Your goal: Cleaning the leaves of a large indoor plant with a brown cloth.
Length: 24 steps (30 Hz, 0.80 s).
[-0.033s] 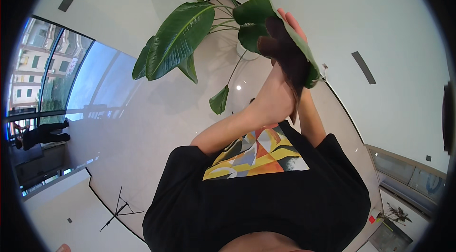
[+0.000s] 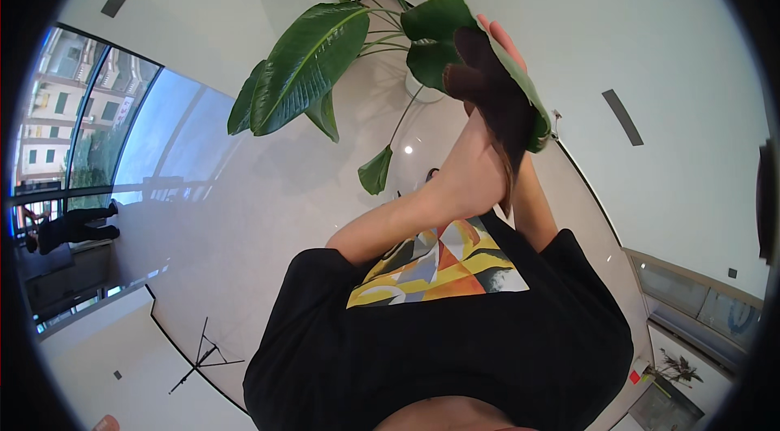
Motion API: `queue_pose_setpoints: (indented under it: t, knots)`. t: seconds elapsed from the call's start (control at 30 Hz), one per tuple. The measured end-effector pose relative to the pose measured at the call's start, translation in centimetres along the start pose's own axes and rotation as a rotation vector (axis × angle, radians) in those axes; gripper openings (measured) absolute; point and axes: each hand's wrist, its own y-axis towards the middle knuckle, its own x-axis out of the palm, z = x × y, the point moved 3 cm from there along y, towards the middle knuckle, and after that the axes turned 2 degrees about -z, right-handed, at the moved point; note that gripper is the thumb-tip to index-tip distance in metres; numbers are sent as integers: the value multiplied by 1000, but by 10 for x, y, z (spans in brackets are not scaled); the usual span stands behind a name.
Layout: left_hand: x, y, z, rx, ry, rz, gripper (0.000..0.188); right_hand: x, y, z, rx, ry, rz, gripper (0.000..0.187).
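Observation:
A large green leaf (image 2: 435, 17) of a potted plant stands in front of me. My left hand (image 2: 478, 159) is pressed against its face with a dark brown cloth (image 2: 505, 118). The cloth covers most of this hand and hides its fingers; a loose end hangs by the wrist. Behind the same leaf is my right hand (image 2: 508, 43), its visible fingers stretched straight against the underside, the palm hidden. Further broad leaves (image 2: 313, 65) spread to the left, and one small leaf (image 2: 375, 170) droops on a thin stem.
The white plant pot (image 2: 418, 90) stands on the pale glossy floor (image 2: 268, 203) near a white wall (image 2: 650, 41). At the left are a large window (image 2: 89, 106) and a person in dark clothes (image 2: 77, 229). A black tripod stand (image 2: 203, 359) is at the lower left.
My left hand and the brown cloth have shifted very slightly down and to the right over the leaf. My right hand stays behind it.

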Motion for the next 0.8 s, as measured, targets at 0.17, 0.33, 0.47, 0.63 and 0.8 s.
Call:
queue_pose_setpoints:
  t: [0.17,0.33,0.47,0.63,0.8]
  knots:
    - [-4,-12,5,96,81,-156,80,38,16,-27,376,324,98,68]
    - [3,2,-6,-12,4,-37,59,18,-8,10,257,42,336,73]
    - [-3,16,-21,-275,-583,196,35,10,-14,9,58,77,167,82]
    - [-14,36,-42,-414,-875,305,27,4,-14,0,-26,-248,-12,83]
    - [-30,45,-70,-588,-783,275,24,4,-16,0,-26,-388,-41,83]
